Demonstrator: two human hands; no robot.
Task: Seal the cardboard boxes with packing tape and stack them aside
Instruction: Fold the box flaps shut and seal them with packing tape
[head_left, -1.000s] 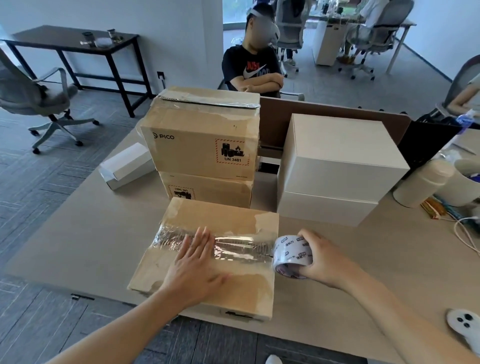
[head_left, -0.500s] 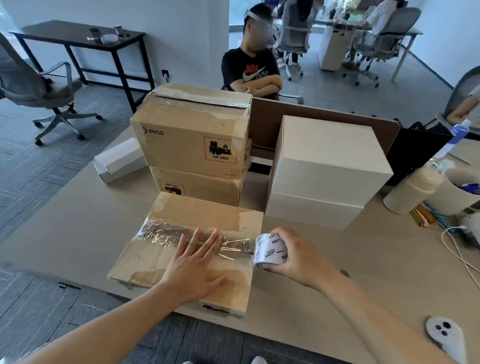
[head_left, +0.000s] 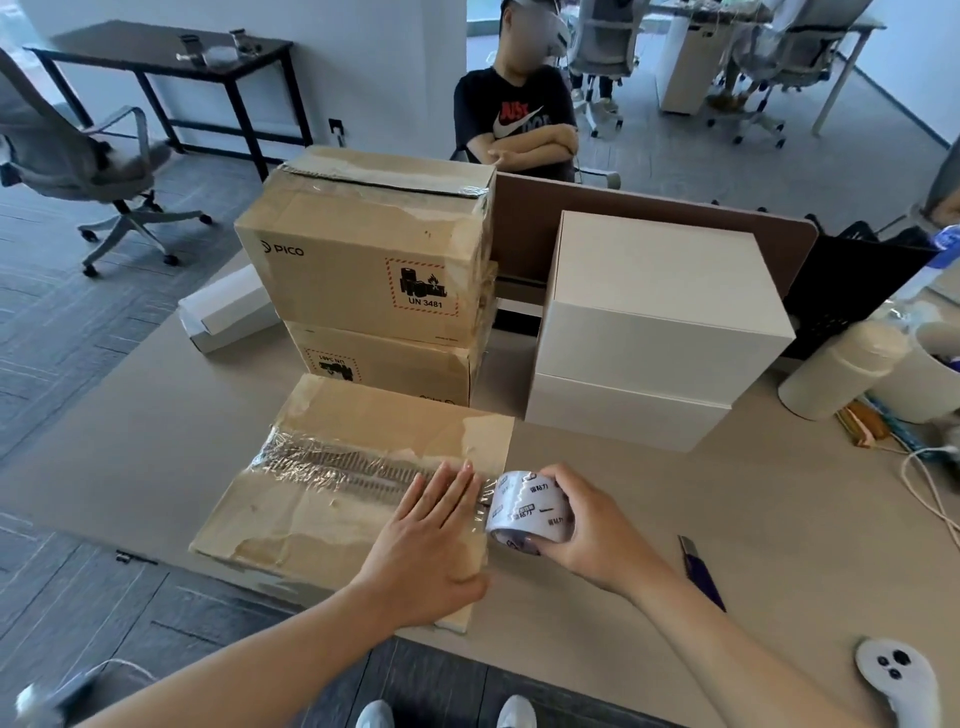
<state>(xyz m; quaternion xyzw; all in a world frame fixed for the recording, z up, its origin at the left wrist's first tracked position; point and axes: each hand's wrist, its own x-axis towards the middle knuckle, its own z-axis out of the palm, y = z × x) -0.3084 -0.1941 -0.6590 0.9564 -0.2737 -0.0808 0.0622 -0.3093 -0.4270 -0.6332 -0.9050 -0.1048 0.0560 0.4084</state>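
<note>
A flat brown cardboard box (head_left: 363, 415) lies at the table's front edge, with a strip of clear tape (head_left: 332, 467) running across its top seam. My left hand (head_left: 431, 540) presses flat on the box's right end, fingers spread over the tape. At the box's right edge my right hand (head_left: 587, 530) grips a roll of packing tape (head_left: 530, 512), still joined to the strip. Behind stand two stacked brown boxes (head_left: 363, 270), the upper one taped along its top.
Two stacked white boxes (head_left: 660, 322) stand right of the brown stack. A small white box (head_left: 228, 312) lies at the left. A utility knife (head_left: 698, 577), a white controller (head_left: 896, 675), a bottle (head_left: 836, 369), a cup and cables sit at the right. A person sits beyond the divider.
My left hand has slid right along the tape to the box's right end, close to the roll. The roll stays at the box's right edge in my right hand.
</note>
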